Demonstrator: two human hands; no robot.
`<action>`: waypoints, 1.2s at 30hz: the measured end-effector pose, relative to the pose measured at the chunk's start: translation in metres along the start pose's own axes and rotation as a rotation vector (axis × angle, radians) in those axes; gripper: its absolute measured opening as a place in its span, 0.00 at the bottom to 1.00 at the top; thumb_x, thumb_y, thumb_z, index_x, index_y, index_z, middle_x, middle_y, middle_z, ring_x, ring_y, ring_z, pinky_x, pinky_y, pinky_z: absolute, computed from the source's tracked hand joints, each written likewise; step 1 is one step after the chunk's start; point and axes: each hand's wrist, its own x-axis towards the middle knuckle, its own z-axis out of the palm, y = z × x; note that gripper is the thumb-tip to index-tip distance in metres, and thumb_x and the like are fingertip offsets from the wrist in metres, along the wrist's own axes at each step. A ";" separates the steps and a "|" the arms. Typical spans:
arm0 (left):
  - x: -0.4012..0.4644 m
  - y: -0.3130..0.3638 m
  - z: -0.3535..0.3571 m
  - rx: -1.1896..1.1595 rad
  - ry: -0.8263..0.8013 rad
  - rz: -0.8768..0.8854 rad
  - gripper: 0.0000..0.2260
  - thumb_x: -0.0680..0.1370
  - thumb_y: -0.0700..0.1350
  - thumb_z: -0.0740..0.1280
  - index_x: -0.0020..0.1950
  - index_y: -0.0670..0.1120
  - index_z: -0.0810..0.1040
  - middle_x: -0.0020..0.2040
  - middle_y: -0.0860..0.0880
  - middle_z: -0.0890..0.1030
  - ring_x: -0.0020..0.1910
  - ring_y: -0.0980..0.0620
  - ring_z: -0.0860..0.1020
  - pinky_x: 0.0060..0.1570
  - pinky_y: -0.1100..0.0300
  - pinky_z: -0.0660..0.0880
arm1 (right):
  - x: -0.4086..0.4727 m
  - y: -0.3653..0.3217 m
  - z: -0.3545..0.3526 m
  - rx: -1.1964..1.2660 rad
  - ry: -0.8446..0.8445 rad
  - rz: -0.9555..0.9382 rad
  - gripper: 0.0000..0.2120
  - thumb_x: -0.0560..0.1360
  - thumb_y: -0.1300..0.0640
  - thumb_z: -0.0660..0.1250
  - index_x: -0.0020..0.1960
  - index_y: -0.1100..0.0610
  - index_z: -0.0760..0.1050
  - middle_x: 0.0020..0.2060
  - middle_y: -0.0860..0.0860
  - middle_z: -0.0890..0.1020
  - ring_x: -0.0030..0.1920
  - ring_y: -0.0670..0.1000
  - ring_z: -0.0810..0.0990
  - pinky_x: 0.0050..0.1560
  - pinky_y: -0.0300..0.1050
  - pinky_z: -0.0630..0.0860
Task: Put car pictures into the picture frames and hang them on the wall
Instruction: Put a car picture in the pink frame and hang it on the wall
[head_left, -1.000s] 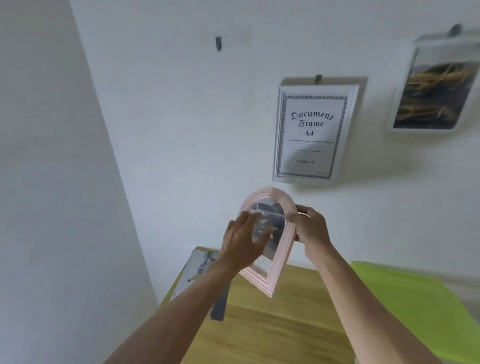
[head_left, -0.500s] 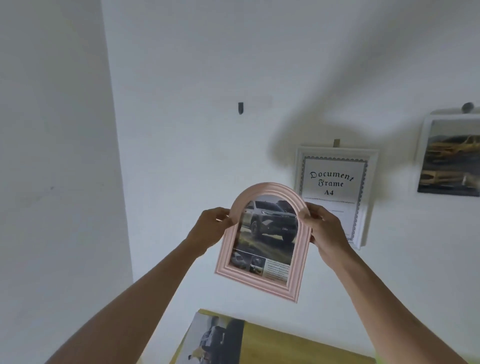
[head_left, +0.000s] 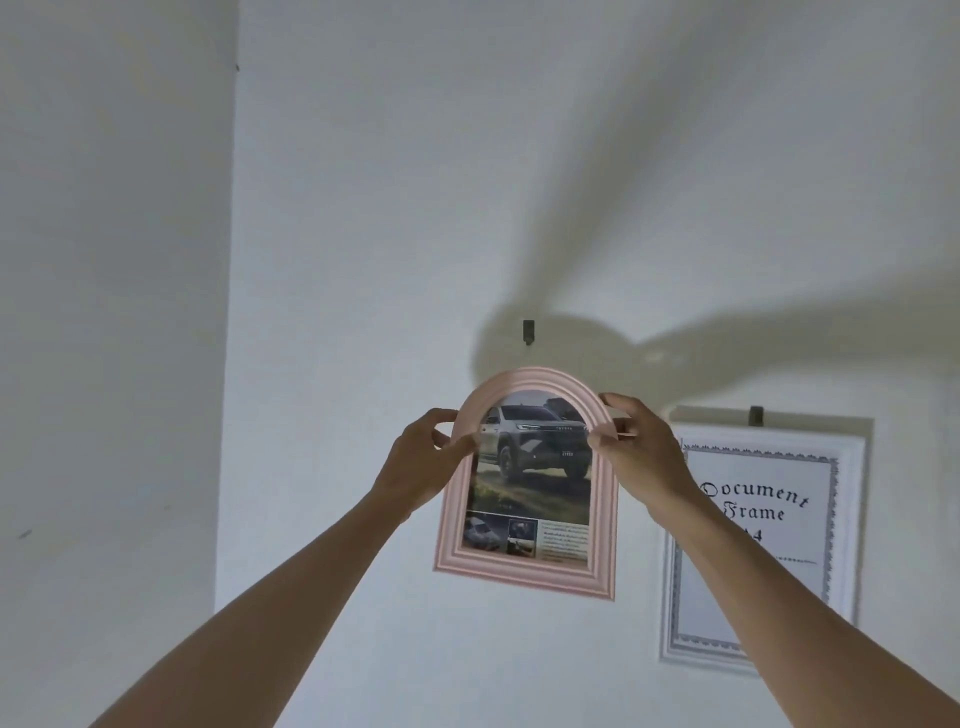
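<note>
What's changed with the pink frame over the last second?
The pink arched frame was turned picture-forward and raised from above the table to just below the empty wall hook. The left hand shifted from its face to its edge. The right hand kept its grip; the document frame stayed hanging.

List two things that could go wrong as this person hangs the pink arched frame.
1. The pink arched frame hides its own back, so it may miss the wall hook just above it.
2. The left hand and right hand hold only the arch's edges; it could slip.
</note>
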 end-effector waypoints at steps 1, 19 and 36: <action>0.008 0.004 -0.001 0.026 0.032 0.021 0.19 0.74 0.58 0.71 0.62 0.54 0.74 0.43 0.51 0.80 0.42 0.53 0.79 0.42 0.58 0.75 | 0.007 -0.004 0.004 -0.015 0.032 -0.030 0.21 0.76 0.61 0.70 0.66 0.48 0.75 0.47 0.46 0.81 0.49 0.50 0.81 0.50 0.42 0.70; 0.086 -0.020 0.016 0.135 0.225 0.169 0.11 0.74 0.55 0.71 0.52 0.51 0.83 0.40 0.53 0.81 0.37 0.55 0.79 0.39 0.62 0.74 | 0.071 0.011 0.037 -0.259 0.229 -0.249 0.19 0.75 0.62 0.70 0.64 0.49 0.79 0.41 0.50 0.84 0.46 0.47 0.81 0.53 0.37 0.73; 0.090 -0.028 0.025 0.287 0.307 0.302 0.10 0.75 0.53 0.70 0.52 0.51 0.79 0.43 0.53 0.76 0.40 0.51 0.77 0.43 0.58 0.74 | 0.060 0.045 0.043 -0.654 0.406 -0.565 0.19 0.73 0.58 0.74 0.63 0.58 0.76 0.49 0.52 0.80 0.52 0.58 0.77 0.35 0.43 0.73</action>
